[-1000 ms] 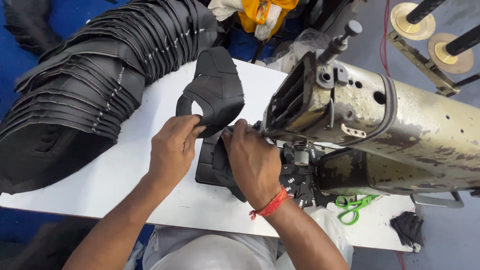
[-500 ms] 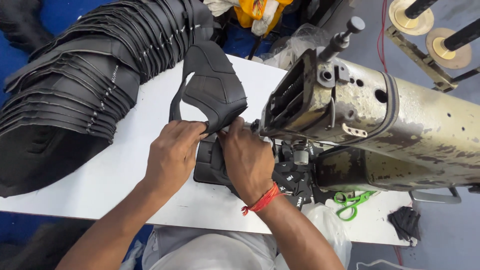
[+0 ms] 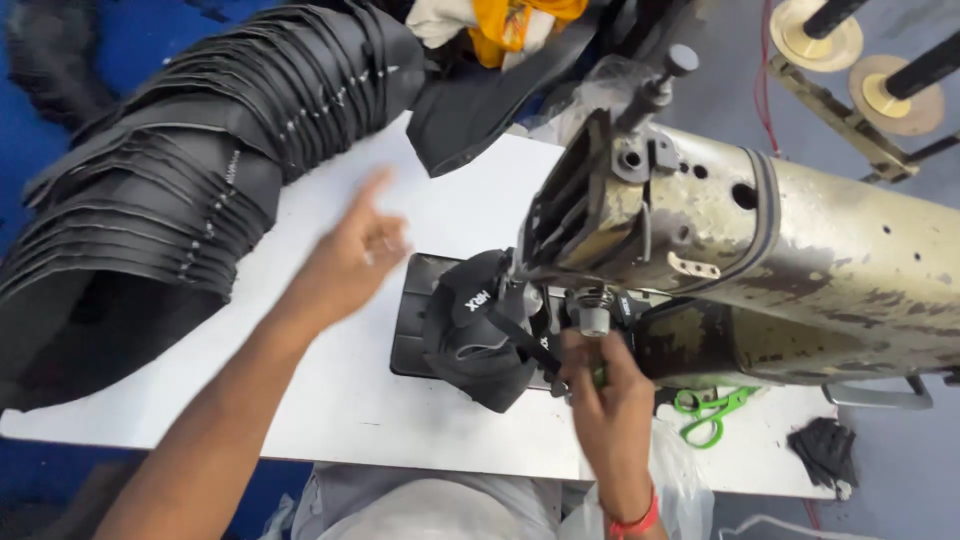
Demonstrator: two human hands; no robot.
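The black shoe upper (image 3: 478, 335) lies on the white tabletop (image 3: 330, 400), right beside the old sewing machine (image 3: 760, 260); the right hand (image 3: 605, 395) pinches something small under the machine; the left hand (image 3: 350, 262) hangs open and blurry above the tabletop, holding nothing.

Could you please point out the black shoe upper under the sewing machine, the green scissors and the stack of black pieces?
black shoe upper (image 3: 475, 340), head view, on its curved middle panel.
green scissors (image 3: 708, 408), head view, on the handle loops.
stack of black pieces (image 3: 190, 190), head view, on the fanned edges.
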